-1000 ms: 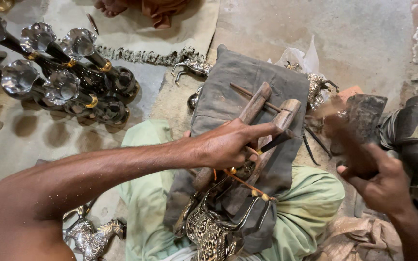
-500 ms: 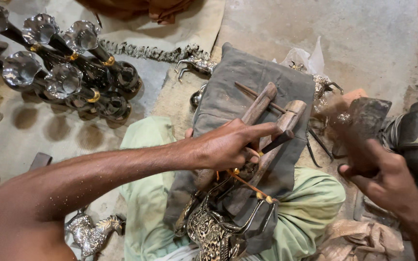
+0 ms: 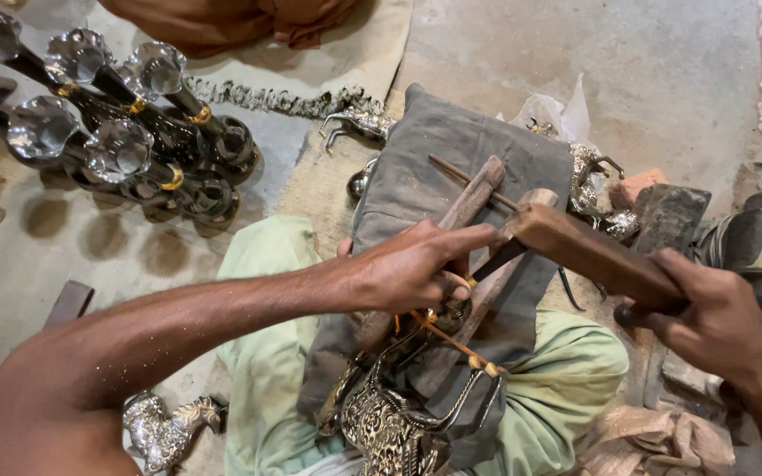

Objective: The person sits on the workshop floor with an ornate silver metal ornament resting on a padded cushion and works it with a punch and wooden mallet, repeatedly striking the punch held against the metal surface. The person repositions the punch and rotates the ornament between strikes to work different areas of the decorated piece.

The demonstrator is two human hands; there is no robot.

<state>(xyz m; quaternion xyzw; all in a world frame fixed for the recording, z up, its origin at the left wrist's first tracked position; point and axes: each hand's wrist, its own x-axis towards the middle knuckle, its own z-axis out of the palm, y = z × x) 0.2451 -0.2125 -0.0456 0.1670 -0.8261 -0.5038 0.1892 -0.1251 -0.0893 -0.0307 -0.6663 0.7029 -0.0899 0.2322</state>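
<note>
Punch tool: a thin dark rod [image 3: 497, 260] pinched between the left hand's fingers, slanting up to the right, its upper end meeting the head of the wooden mallet
Left hand: left hand [image 3: 412, 269] closed around the rod, fingers pressed together, reaching in from the lower left over the lap
Wooden mallet: a brown block [image 3: 593, 256] lying across the rod's top, held at its right end
Right hand: right hand [image 3: 716, 317] wrapped tightly around the mallet's handle end, at the right edge
Ornate metal piece: embossed silver-and-gold work [image 3: 390, 423] on the lap just below the left hand, tied with orange cord
Wooden clamp sticks: two crossed wooden bars [image 3: 469, 207] lying on the grey cloth [image 3: 416, 167], under the left hand
Green trousers: pale green fabric [image 3: 266, 353] under the cloth
Trumpet-shaped metal stands: a cluster [image 3: 108, 132] on the floor at upper left, well apart from the hands
Small silver figure: a shiny animal shape [image 3: 165, 427] by the lower left arm
</note>
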